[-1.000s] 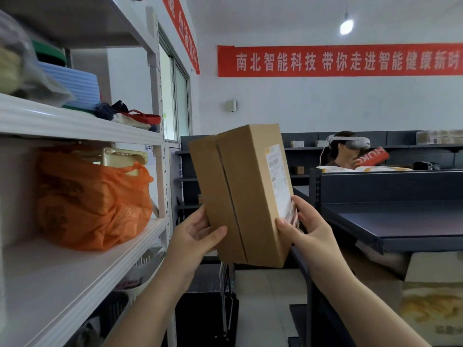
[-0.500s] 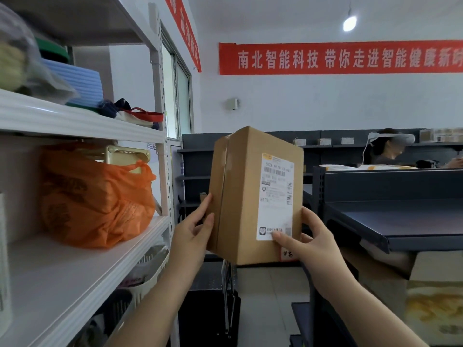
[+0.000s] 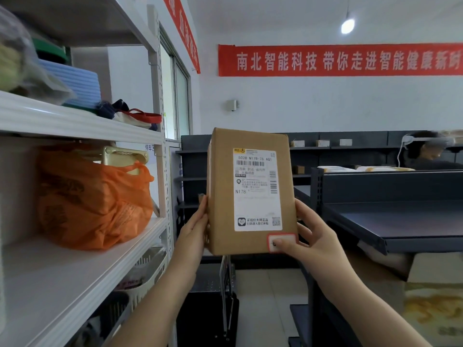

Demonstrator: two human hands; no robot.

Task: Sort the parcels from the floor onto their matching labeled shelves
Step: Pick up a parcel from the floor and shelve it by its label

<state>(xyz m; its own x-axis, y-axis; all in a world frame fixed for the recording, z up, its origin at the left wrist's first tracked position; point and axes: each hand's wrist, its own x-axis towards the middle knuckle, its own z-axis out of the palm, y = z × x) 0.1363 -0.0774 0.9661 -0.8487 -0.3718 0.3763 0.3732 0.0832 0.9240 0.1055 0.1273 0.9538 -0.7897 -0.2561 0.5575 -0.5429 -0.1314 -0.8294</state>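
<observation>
Trouble could come because we hold the box (image 3: 250, 191) only at its bottom, left hand (image 3: 194, 231) and right hand (image 3: 313, 236) each with a grip pressed on one side, so it might tip and fall.

The box (image 3: 250, 191) is turning between the fingers, its label (image 3: 256, 189) now facing squarely; the right thumb (image 3: 283, 244) is covering the red-edged sticker (image 3: 280, 240), left fingers (image 3: 201, 216) flattening along its edge.

Brown cardboard parcel (image 3: 250, 191) held upright, white shipping label facing the camera.
</observation>
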